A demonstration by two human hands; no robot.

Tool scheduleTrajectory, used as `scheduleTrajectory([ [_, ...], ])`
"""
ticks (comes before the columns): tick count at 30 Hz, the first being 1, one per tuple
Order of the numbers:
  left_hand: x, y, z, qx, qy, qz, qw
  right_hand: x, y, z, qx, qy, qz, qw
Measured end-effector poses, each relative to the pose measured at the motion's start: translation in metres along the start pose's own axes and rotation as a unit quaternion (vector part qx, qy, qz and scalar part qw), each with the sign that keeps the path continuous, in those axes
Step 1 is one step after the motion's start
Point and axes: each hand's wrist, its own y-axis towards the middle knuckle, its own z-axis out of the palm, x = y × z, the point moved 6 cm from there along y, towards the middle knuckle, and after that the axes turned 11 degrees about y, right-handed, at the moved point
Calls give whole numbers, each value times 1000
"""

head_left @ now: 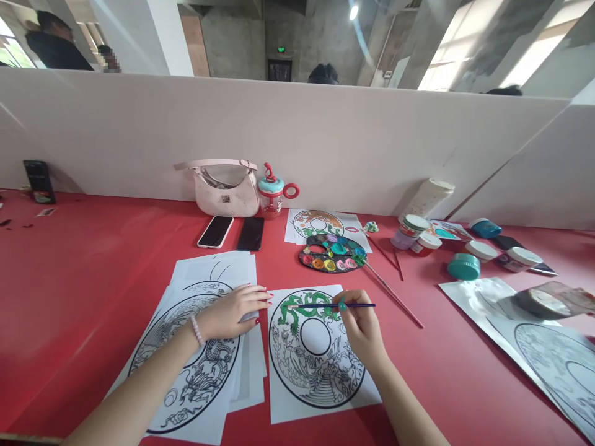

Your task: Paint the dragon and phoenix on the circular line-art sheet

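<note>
My right hand [360, 325] pinches a thin dark-blue paintbrush [320, 305], its tip on the green dragon at the top of a printed round drawing [318, 371]. The rest of that sheet is black line art around a blank ring. My left hand [237, 313], a beaded bracelet at its wrist, lies flat with fingers stretched out on a stack of line-art sheets [204, 387], fingertips reaching the painted sheet's left edge. Beyond the drawing sits a black paint palette [320, 267] with several colours and a second brush [395, 294] resting across its right end.
A partly coloured sheet [297, 229] lies behind the palette. Two phones [216, 231], a pink handbag [227, 197] and a lidded cup [271, 201] stand at the back. Paint jars [463, 266] and a water container [548, 300] are at right on the red table [93, 279], before a low partition [279, 124].
</note>
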Motion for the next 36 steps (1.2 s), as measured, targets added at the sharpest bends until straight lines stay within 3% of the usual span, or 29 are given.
scheduleTrajectory([
  [18,0,0,-2,-22,-25,2,999,-7,-5,9,60,-47,14,997],
  [36,0,1,-2,-6,-7,1,1000,-1,-4,8,50,-70,1,996],
])
